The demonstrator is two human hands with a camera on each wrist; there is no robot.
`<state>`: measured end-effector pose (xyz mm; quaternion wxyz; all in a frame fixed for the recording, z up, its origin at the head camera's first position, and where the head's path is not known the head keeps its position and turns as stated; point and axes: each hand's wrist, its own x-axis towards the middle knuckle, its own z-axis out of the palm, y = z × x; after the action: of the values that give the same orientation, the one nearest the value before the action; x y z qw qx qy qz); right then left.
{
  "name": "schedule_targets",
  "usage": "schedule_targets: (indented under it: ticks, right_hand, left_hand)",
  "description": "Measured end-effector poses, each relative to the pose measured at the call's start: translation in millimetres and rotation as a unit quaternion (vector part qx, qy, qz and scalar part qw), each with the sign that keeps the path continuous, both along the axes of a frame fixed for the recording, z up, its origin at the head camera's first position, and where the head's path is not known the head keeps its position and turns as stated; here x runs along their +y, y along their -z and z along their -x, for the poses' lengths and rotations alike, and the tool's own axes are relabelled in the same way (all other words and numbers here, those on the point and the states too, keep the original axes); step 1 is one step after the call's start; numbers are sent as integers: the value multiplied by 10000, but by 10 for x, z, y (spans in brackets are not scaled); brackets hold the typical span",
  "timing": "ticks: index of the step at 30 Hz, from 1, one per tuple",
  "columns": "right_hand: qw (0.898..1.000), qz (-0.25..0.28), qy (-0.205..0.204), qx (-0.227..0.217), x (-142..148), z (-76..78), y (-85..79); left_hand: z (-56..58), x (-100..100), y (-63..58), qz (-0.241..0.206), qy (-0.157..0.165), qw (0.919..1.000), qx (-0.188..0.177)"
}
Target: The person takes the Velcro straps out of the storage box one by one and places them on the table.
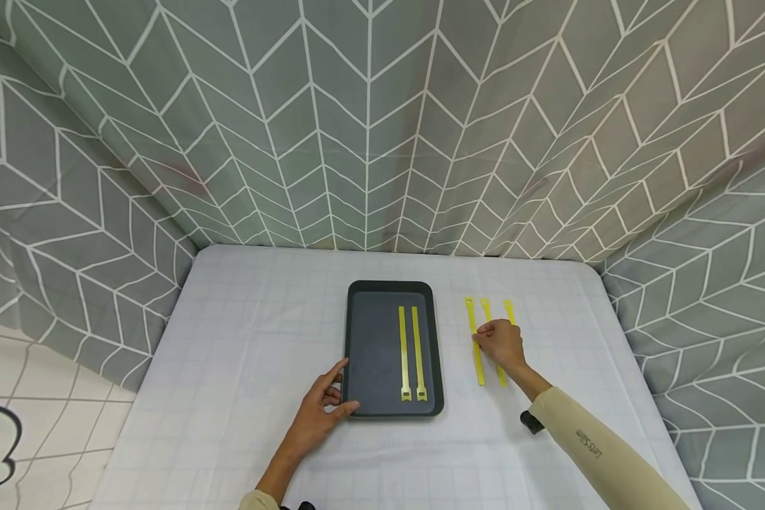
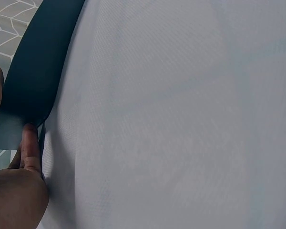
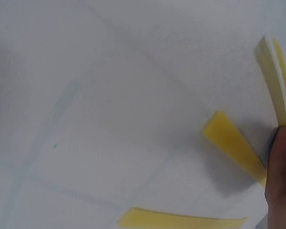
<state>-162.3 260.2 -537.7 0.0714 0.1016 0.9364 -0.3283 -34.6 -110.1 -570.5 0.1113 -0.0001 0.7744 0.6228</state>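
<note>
My right hand (image 1: pixel 502 341) pinches a yellow hook-and-loop cable tie (image 1: pixel 472 319), the leftmost of three to the right of the tray. In the right wrist view the pinched cable tie (image 3: pixel 271 78) stands up from the fingertips, with its shadow below. A second tie (image 3: pixel 236 143) and a third tie (image 3: pixel 176 220) lie on the cloth beside the hand. My left hand (image 1: pixel 319 411) holds the dark tray (image 1: pixel 346 333) at its near left corner, thumb at the near rim and fingers along the left side. Two ties (image 1: pixel 404 354) lie lengthwise in the tray's right half.
A white cloth covers the table (image 1: pixel 261 333). Grey curtains (image 1: pixel 370 127) with white zigzag lines hang behind it and along both sides. A black wrist device (image 1: pixel 532 422) sits under the right sleeve (image 1: pixel 602 446).
</note>
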Motion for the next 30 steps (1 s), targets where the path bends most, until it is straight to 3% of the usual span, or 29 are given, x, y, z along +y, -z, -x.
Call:
schedule_targets:
  ticks: [19, 30]
  right_hand:
    - [9977, -450, -357, 363, -16, -15, 8]
    - [9966, -656, -325, 372, -26, -18, -1]
  left_hand:
    - [-19, 4, -19, -39, -38, 10000, -53]
    - [-1, 4, -16, 138, -22, 9999, -50]
